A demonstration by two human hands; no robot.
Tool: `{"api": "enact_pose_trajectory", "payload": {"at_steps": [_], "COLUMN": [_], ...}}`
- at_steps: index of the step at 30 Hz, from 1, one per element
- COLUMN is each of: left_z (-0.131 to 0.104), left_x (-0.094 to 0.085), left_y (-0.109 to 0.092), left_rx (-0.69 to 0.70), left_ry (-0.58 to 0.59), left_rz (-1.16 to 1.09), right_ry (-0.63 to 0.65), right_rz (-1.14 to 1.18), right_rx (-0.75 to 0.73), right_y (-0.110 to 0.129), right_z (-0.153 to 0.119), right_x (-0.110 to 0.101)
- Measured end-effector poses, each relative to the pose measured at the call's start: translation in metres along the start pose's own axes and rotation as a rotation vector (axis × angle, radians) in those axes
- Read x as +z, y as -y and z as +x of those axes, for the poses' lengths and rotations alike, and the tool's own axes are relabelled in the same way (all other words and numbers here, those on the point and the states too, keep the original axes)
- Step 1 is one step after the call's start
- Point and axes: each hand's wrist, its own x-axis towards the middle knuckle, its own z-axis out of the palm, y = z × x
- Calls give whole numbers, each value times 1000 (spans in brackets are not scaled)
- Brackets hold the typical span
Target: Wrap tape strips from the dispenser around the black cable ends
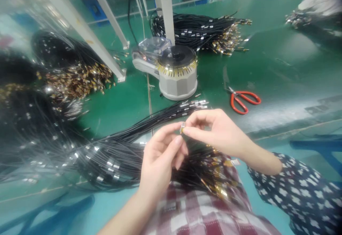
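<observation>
Over the lap, my right hand [213,129] pinches a small silver-and-yellow piece [182,128] between thumb and forefinger. My left hand [162,151] meets it from the other side, fingers curled, with its forefinger tip at the piece and its thumb just below. Whether a cable runs into the left fingers is hidden. Beneath both hands lies a thick bundle of black cables [114,163], its yellow and metallic ends [217,178] spread over the checkered cloth [192,206] on the lap. A thinner cable bundle [160,115] with silver ends lies just beyond the fingers.
A round tape dispenser [177,85] with yellow strips around its rim stands on the green table [275,64]. Red-handled pliers [244,99] lie to the right. More cable bundles rest at the back [192,28] and left [74,81], beside white posts [167,10].
</observation>
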Motion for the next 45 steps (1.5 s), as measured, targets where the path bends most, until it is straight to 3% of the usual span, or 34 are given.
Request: {"api": "enact_pose_trajectory", "payload": {"at_steps": [8,17,25,34,45], "left_z": [8,9,10,9,10], "left_x": [4,-4,-5,-5,-6], "left_y": [-1,-4,-6,-6,-2], "left_rx": [5,-88,-116,-114,-167], "left_ry": [-124,-26,-82,-92,-28], "left_rz": [-30,-45,-99,-97,-154], "right_ry": [-38,-62,-44,-55,-8], "right_rz": [-33,-23,132,104,212], "right_rx": [-36,-55,-14,-2,-25], "right_y": [-5,-6,-16,-16,-22], "right_z": [-3,0,4,5,12], "right_x": [6,5,4,9,12]}}
